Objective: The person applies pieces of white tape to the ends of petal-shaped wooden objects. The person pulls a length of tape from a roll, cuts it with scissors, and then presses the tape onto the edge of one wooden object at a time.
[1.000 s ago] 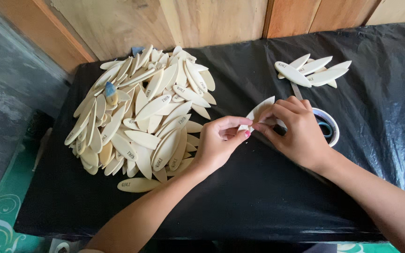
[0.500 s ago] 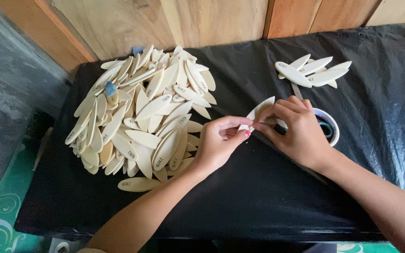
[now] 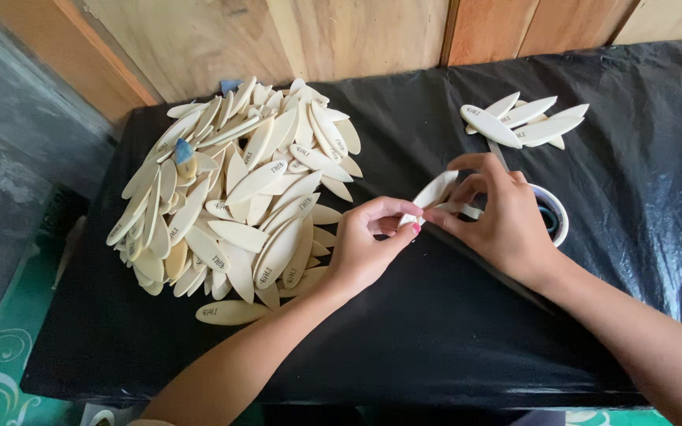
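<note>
My left hand and my right hand meet over the middle of a table covered in black plastic. Both pinch the same pale, leaf-shaped wooden piece, which points up and to the right between the fingertips. A large heap of the same pale pieces lies just left of my left hand. A small group of these pieces rests at the back right, beyond my right hand.
A small round white cup sits half hidden behind my right hand. A little blue-tipped object lies on the heap. A wooden plank wall runs along the far edge; a grey floor and green patterned mat lie left.
</note>
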